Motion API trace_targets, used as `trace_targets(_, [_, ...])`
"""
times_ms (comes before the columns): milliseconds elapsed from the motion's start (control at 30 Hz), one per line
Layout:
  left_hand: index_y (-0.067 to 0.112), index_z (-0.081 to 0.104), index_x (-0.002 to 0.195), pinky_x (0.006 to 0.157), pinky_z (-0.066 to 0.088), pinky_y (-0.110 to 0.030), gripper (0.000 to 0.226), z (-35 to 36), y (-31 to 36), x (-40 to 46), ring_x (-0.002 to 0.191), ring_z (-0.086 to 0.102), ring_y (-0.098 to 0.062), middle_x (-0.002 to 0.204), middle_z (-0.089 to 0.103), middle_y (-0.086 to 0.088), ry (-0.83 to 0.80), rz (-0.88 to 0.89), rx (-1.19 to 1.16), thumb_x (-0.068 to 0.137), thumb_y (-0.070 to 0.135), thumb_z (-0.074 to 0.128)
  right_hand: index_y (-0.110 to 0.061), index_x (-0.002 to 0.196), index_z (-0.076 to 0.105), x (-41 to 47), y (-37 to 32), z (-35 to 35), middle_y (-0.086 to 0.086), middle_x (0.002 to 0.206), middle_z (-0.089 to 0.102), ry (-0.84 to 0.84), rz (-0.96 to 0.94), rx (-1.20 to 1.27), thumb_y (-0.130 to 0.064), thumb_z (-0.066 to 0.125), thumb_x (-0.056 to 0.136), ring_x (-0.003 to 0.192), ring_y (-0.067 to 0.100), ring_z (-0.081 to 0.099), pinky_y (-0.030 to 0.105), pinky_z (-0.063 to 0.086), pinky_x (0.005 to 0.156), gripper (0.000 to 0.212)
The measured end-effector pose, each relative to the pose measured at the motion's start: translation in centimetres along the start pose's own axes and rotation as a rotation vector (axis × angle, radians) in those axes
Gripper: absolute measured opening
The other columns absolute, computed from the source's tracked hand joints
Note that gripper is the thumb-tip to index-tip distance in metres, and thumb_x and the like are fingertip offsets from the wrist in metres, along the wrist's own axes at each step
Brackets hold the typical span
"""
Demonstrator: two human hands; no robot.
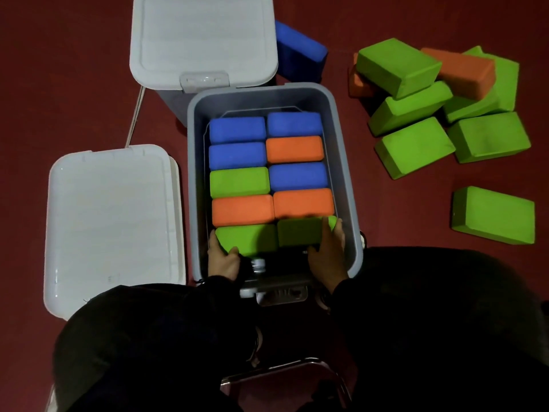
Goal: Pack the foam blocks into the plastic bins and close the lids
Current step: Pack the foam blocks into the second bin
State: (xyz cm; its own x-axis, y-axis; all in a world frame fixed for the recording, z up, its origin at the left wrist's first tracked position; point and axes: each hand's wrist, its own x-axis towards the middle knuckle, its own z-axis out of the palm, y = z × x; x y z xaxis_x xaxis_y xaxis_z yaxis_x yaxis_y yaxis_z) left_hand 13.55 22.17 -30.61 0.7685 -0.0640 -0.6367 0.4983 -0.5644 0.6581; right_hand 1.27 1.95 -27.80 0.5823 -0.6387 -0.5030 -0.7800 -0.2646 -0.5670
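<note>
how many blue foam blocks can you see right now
5. Four stand in the open bin: two stacked at the far left, one far right, one mid right. One lies on the floor behind the bin. Lower layers may hide more.

An indoor exercise or play room, seemingly: a dark red smooth floor point(416, 19) strewn on the right with green and orange rectangular foam blocks point(416, 147), beside grey plastic storage bins point(346, 173).
</note>
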Motion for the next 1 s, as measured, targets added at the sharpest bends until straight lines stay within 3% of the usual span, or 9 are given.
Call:
trace_targets(100, [0.020, 0.018, 0.160, 0.112, 0.038, -0.045, 0.084, 0.0, 1.6, -1.5, 0.135, 0.046, -0.038, 0.151, 0.042, -0.021, 0.025, -0.011, 0.181, 0.087, 0.022, 0.060, -0.017, 0.162, 0.016, -0.3, 0.2, 0.3, 0.018, 0.169, -0.003, -0.001, -0.014, -0.128, -0.010, 0.058, 0.095, 0.155, 0.035, 0.005, 0.047, 0.015, 0.125, 0.079])
trace_targets(200, [0.020, 0.006, 0.161, 0.105, 0.039, -0.049, 0.076, 0.0, 3.1, -2.8, 0.138, 0.040, -0.039, 0.157, 0.031, -0.021, 0.057, 0.067, 0.468, 0.101, 0.020, 0.052, -0.021, 0.155, 0.035, -1.0, 0.5, 0.1, 0.020, 0.163, 0.024, 0.120, -0.088, -0.424, -0.025, 0.066, 0.092, 0.148, 0.039, 0.029, 0.050, 0.038, 0.114, 0.070])
trace_targets(267, [0.021, 0.010, 0.160, 0.101, 0.042, -0.051, 0.074, -0.1, 3.1, -2.9, 0.130, 0.046, -0.042, 0.155, 0.029, -0.020, 0.068, 0.081, 0.561, 0.101, 0.024, 0.053, -0.024, 0.146, 0.047, -1.5, 0.6, -0.2, 0.016, 0.145, 0.044, 0.183, -0.109, -0.565, -0.036, 0.070, 0.089, 0.126, 0.038, 0.050, 0.047, 0.050, 0.093, 0.063])
trace_targets(367, [0.019, 0.020, 0.156, 0.099, 0.042, -0.050, 0.073, -0.1, 3.1, -3.3, 0.122, 0.052, -0.043, 0.149, 0.033, -0.019, 0.124, 0.047, 0.447, 0.095, 0.021, 0.059, -0.015, 0.133, 0.044, -1.7, -0.3, -0.5, 0.015, 0.124, 0.045, 0.122, -0.034, -0.441, -0.035, 0.064, 0.092, 0.096, 0.040, 0.063, 0.043, 0.049, 0.073, 0.050])
trace_targets(533, [0.019, 0.027, 0.154, 0.105, 0.043, -0.043, 0.075, -0.7, 3.0, -2.3, 0.128, 0.050, -0.037, 0.143, 0.046, -0.019, -0.008, 0.102, 0.317, 0.087, 0.029, 0.061, -0.012, 0.113, 0.050, 0.2, -1.1, -2.2, 0.006, 0.108, 0.041, -0.021, 0.068, -0.101, -0.028, 0.068, 0.087, 0.094, 0.039, 0.060, 0.040, 0.046, 0.078, 0.036])
trace_targets(633, [0.015, 0.036, 0.144, 0.091, 0.050, -0.044, 0.073, -1.2, 3.8, -2.0, 0.116, 0.059, -0.039, 0.133, 0.055, -0.016, 0.024, 0.110, 0.557, 0.089, 0.060, 0.054, -0.014, 0.100, 0.064, 0.8, -2.6, -2.9, 0.007, 0.101, 0.054, 0.197, -0.107, -0.233, -0.023, 0.056, 0.090, 0.093, 0.035, 0.061, 0.037, 0.044, 0.071, 0.016])
trace_targets(733, [0.007, 0.033, 0.146, 0.091, 0.048, -0.046, 0.076, -0.7, 5.3, -2.0, 0.123, 0.053, -0.037, 0.142, 0.045, -0.013, 0.082, 0.089, 0.888, 0.092, 0.058, 0.048, -0.014, 0.131, 0.061, 2.8, -5.1, -2.3, 0.014, 0.131, 0.057, 0.323, -0.205, -0.145, -0.022, 0.063, 0.082, 0.121, 0.036, 0.053, 0.046, 0.046, 0.098, 0.050])
trace_targets(833, [0.002, 0.037, 0.143, 0.091, 0.046, -0.044, 0.072, 0.0, 6.0, -2.9, 0.128, 0.042, -0.034, 0.142, 0.041, -0.015, 0.165, 0.086, 0.962, 0.093, 0.052, 0.051, -0.014, 0.158, 0.028, 4.7, -6.1, -2.6, 0.015, 0.159, 0.036, 0.159, 0.053, 0.177, -0.029, 0.062, 0.091, 0.144, 0.035, 0.037, 0.045, 0.036, 0.114, 0.077])
trace_targets(1000, [-0.002, 0.047, 0.131, 0.096, 0.043, -0.050, 0.060, 1.3, 4.7, -1.6, 0.122, 0.048, -0.045, 0.135, 0.044, -0.026, 0.301, 0.123, 0.458, 0.092, 0.041, 0.061, -0.019, 0.159, 0.029, 8.0, -5.8, -3.6, 0.013, 0.157, 0.041, 0.057, 0.259, 0.162, -0.052, 0.051, 0.090, 0.140, 0.036, 0.043, 0.045, 0.038, 0.112, 0.079])
